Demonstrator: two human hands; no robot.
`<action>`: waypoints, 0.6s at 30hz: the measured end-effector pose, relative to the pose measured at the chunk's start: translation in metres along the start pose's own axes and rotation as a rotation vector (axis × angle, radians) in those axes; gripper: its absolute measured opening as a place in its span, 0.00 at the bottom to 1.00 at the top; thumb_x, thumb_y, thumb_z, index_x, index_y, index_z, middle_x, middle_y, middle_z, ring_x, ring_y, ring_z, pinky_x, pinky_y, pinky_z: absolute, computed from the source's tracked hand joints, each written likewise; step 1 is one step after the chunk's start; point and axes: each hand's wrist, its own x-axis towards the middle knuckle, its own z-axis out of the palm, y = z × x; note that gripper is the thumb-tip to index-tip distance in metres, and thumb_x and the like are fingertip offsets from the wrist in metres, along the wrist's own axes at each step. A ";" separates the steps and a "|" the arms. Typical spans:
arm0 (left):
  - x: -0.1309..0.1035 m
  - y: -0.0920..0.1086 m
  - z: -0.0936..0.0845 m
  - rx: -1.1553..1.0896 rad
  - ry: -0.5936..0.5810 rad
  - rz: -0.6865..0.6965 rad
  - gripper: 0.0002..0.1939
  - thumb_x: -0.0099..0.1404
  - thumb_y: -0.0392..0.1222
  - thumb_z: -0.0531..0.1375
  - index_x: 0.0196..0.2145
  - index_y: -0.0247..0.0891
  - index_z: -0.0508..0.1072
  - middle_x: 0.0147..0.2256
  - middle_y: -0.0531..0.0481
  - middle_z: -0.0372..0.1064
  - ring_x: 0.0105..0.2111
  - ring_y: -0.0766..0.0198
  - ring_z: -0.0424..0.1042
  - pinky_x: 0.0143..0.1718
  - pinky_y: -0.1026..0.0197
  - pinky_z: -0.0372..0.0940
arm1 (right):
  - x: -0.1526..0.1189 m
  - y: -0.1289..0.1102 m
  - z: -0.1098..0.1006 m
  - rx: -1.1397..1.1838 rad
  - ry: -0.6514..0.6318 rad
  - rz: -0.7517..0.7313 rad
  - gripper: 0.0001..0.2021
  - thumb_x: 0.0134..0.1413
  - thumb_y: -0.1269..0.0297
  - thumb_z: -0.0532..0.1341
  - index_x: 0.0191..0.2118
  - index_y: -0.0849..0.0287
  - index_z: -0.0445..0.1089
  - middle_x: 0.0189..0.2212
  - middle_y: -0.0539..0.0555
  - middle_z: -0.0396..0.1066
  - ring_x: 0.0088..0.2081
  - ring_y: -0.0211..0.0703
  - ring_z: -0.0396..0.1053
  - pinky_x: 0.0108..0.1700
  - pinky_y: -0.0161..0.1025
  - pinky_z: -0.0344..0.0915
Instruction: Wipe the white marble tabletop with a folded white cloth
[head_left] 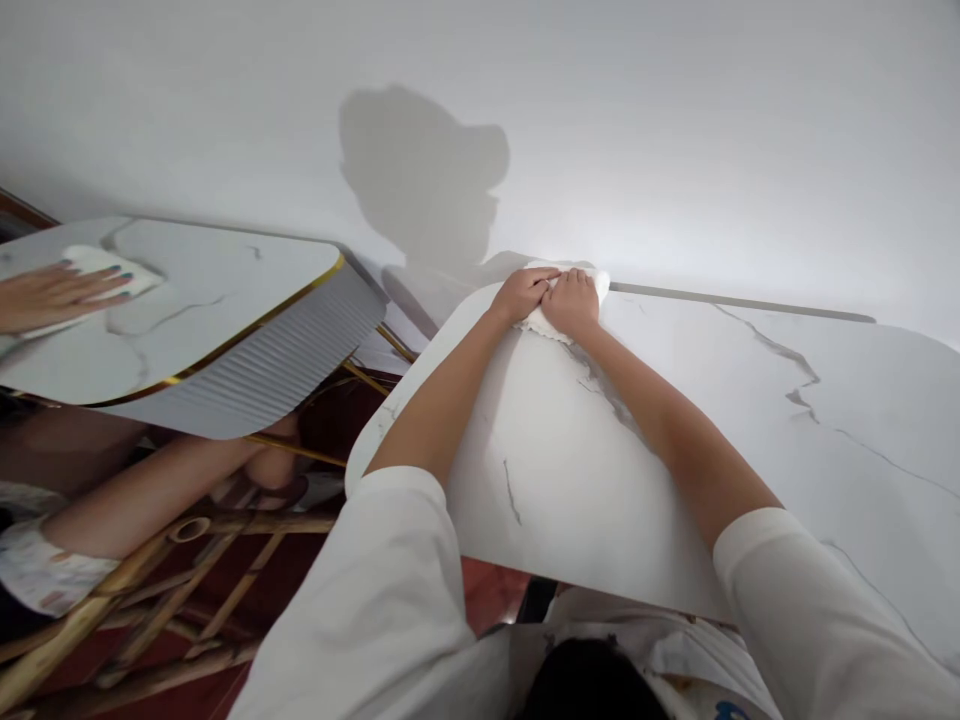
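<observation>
A white cloth (550, 325) lies near the far edge of a white marble-patterned tabletop (637, 520), bunched under both of my hands. My left hand (527, 293) presses on its left side, fingers bent over it and pointing toward my other hand. Beside it, my right hand (573, 303) is closed on the cloth, knuckles up. The two hands touch or nearly touch. Cloth shows to the right of my fingers and below them, with a scalloped lower edge; the rest is hidden under my palms.
To the left stands a second marble-patterned table (217, 255) with gold trim and a ribbed grey side. Another person's hand (71, 297) rests flat on a white cloth (139, 275) there. A bamboo chair (191, 530) is at lower left. The white wall (675, 140) rises behind both tables.
</observation>
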 end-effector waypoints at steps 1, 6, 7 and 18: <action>0.001 0.000 0.000 0.007 -0.001 0.006 0.25 0.59 0.37 0.47 0.50 0.37 0.74 0.54 0.49 0.69 0.56 0.59 0.65 0.60 0.58 0.56 | 0.001 0.000 0.001 -0.002 0.005 -0.001 0.26 0.61 0.68 0.45 0.58 0.83 0.60 0.58 0.76 0.60 0.61 0.61 0.55 0.61 0.55 0.47; -0.002 0.001 0.001 0.096 -0.022 0.002 0.26 0.60 0.37 0.46 0.53 0.36 0.71 0.57 0.48 0.65 0.58 0.60 0.63 0.61 0.58 0.54 | 0.001 0.002 -0.001 -0.010 -0.028 0.006 0.26 0.61 0.67 0.46 0.59 0.83 0.57 0.60 0.75 0.57 0.62 0.60 0.52 0.62 0.56 0.45; -0.004 0.003 0.001 0.115 -0.029 0.002 0.27 0.60 0.38 0.46 0.54 0.36 0.70 0.58 0.48 0.65 0.58 0.60 0.62 0.61 0.58 0.53 | -0.001 0.002 -0.002 -0.010 -0.039 0.007 0.27 0.61 0.67 0.46 0.60 0.83 0.56 0.61 0.75 0.56 0.63 0.60 0.51 0.62 0.56 0.44; -0.089 0.032 -0.018 0.186 -0.072 0.060 0.26 0.67 0.45 0.42 0.57 0.36 0.66 0.60 0.47 0.60 0.61 0.60 0.58 0.63 0.56 0.51 | -0.083 -0.041 -0.023 -0.029 -0.007 -0.048 0.27 0.62 0.67 0.46 0.61 0.85 0.55 0.61 0.76 0.54 0.64 0.62 0.51 0.63 0.55 0.44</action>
